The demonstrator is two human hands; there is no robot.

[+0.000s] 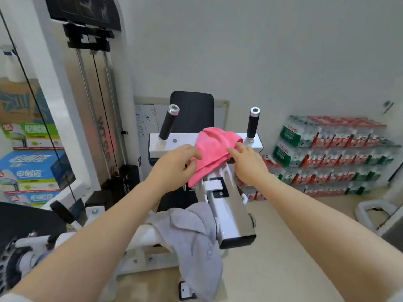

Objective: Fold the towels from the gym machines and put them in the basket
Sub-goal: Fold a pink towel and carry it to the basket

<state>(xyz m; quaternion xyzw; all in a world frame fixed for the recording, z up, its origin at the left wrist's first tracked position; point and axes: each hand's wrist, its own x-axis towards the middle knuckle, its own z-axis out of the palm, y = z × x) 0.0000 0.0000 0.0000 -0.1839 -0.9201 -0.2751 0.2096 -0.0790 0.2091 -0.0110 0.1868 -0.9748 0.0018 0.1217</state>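
Both arms reach out over the white machine (226, 205), and the pink towel (214, 149) is the target. It lies bunched across the machine's top, between the two black handles (169, 124), one end trailing down the sloped arm toward the person. The left hand (174, 165) pinches the towel's left edge, fingers (194, 156) closed on the fabric. The right hand (246, 163) lies on the towel's right side, fingers (234, 152) pressing into the folds; whether they grip or only touch, I cannot tell. The right handle stands just beyond that hand, close to the towel's far corner. Lower on the machine, nearer the person, a grey towel (196, 243) hangs over the white crossbar, well apart from both hands. Left of the machine, boxes (32, 168) are stacked. To its right, packs of bottled water (331, 155) stand stacked against the wall, and behind it a whiteboard (148, 120) leans there too.
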